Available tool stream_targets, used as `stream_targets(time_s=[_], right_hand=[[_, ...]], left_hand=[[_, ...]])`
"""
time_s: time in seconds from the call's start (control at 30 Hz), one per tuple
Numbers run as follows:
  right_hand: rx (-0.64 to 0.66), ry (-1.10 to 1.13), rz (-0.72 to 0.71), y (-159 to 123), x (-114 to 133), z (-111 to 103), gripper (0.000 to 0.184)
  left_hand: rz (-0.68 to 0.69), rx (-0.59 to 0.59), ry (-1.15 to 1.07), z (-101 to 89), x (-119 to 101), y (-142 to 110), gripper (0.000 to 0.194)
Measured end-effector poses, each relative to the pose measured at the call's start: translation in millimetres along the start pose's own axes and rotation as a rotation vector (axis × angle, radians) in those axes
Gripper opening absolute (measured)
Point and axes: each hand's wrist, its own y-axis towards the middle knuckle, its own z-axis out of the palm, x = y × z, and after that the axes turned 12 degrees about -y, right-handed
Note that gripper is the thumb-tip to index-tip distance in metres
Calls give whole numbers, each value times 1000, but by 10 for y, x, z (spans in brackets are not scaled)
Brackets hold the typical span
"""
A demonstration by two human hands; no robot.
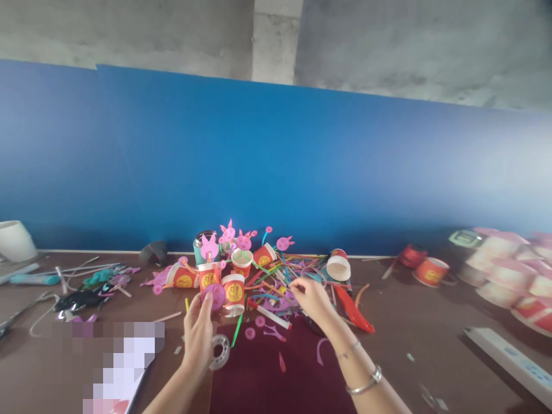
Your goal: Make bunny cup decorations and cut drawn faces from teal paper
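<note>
My left hand (198,330) pinches a round pink paper cutout (214,297) between thumb and fingers, in front of the paper cups. My right hand (314,299) is closed with its fingertips together over a heap of coloured pipe cleaners (263,280) and paper scraps; what is between them is too small to make out. Just beyond the left hand stand a red-and-yellow paper cup (233,294) and others with pink animal-face cutouts (209,247). Between the hands lie a white marker (273,316), a green strip (237,330) and small pink discs (250,333). A tape roll (219,352) lies beside my left wrist.
A dark red mat (259,385) lies in front. On the right are stacked pink-and-white cups (502,276), a power strip (513,362) and a red tape dispenser (411,257). At left are a black bag (81,300) and a white cup (16,241). A blue partition (276,167) stands behind.
</note>
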Motion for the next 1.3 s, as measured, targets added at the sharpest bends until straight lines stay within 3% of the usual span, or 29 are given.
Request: stream_targets(time_s=[0.13,0.37,0.53,0.7,0.8,0.9,1.0,1.1,1.2,1.3], right_hand=[[30,-62,-147,56,133,113,25],[-1,-82,-111,146,272,150,26],[75,115,-242,5,638,264,21],[109,166,-192,-18,977,392,15],[67,115,-200,-80,1083,411,13],[81,140,-331,-251,1150,399,13],[223,161,-553,-458,1198,421,12],[244,93,-633,-582,1216,503,15],[249,274,-566,-579,1183,543,12],[393,697,-330,-500,1077,472,14]], left_hand=[[-7,44,-15,-9,47,-12,40],[11,22,18,-40,38,17,40],[18,14,40,-62,68,55,44],[101,15,79,-77,57,66,52],[91,30,70,-89,11,77,54],[40,25,37,-81,-39,93,44],[65,6,21,-50,-82,104,35],[91,16,37,-27,-109,107,34],[114,48,84,-47,-102,115,36],[147,101,195,-87,-73,123,35]])
